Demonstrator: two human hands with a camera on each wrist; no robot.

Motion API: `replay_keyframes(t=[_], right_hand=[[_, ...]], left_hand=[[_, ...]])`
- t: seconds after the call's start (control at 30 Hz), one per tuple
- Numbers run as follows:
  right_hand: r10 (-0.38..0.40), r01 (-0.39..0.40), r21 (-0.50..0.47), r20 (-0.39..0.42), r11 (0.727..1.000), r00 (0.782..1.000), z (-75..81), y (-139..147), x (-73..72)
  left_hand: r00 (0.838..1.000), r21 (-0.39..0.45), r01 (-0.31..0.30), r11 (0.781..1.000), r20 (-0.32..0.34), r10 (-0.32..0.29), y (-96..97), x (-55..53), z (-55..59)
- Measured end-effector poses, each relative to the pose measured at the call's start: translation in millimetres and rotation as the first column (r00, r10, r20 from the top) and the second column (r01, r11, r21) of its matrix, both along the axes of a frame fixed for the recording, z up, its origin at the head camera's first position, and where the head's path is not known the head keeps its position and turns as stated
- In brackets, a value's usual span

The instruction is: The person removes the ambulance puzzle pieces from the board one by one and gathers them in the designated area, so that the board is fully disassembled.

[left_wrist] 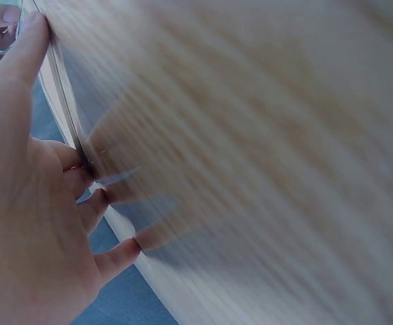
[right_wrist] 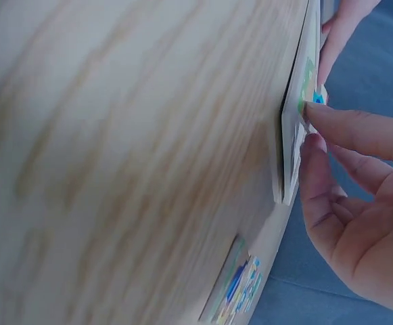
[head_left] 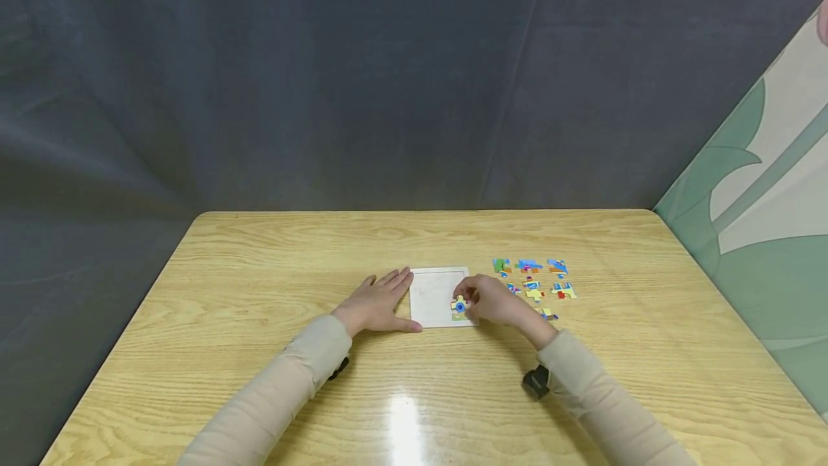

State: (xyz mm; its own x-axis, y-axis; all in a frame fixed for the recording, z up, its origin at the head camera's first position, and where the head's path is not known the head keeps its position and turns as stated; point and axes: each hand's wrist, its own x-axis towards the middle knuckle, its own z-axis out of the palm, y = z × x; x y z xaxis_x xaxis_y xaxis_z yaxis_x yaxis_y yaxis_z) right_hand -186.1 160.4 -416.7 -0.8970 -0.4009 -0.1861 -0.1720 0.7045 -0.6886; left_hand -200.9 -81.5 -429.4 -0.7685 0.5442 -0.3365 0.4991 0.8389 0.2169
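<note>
A white puzzle tray (head_left: 430, 299) with a raised border lies flat on the table. My left hand (head_left: 378, 303) rests at the tray's left edge with fingers spread and thumb near the lower left corner; the left wrist view shows its fingertips (left_wrist: 125, 252) touching the tabletop. Over the tray's lower right part, my right hand (head_left: 489, 299) pinches a jigsaw piece (head_left: 460, 305), yellow with a blue round pattern. A greenish-yellow patch (head_left: 458, 316) shows just below it in the tray corner. In the right wrist view, thumb and finger meet at the tray rim (right_wrist: 288, 156), largely hiding what they hold.
Several loose colourful jigsaw pieces (head_left: 529, 265) lie in rough rows right of the tray, some partly behind the right hand. The wooden table (head_left: 291, 250) ends at a dark cloth (head_left: 414, 78) at the back. A patterned curtain (head_left: 763, 236) hangs on the right.
</note>
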Motion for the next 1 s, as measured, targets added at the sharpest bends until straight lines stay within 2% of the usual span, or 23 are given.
replay_keyframes(t=[0.17, 0.53, 0.83, 1.0], right_hand=[[0.000, 0.000, -0.022, -0.004, 1.000, 1.000, 2.5, 3.7, 0.0], [0.040, -0.045, -0.057, -0.092, 0.997, 0.995, 8.9, 13.0, 3.4], [0.058, -0.063, -0.042, -0.105, 0.997, 0.993, 18.0, 30.7, 7.4], [0.035, -0.041, -0.052, -0.108, 0.998, 0.994, 22.0, 43.6, 9.3]], left_hand=[[1.000, -0.001, 0.003, 1.000, -0.003, -0.003, 0.1, 0.2, 0.6], [1.000, 0.002, -0.003, 1.000, 0.006, 0.003, 0.4, 1.2, 1.9], [1.000, 0.000, 0.003, 1.000, 0.008, -0.003, 0.1, 1.2, 1.5], [1.000, 0.002, 0.006, 1.000, 0.010, -0.006, -0.1, 1.2, 1.1]])
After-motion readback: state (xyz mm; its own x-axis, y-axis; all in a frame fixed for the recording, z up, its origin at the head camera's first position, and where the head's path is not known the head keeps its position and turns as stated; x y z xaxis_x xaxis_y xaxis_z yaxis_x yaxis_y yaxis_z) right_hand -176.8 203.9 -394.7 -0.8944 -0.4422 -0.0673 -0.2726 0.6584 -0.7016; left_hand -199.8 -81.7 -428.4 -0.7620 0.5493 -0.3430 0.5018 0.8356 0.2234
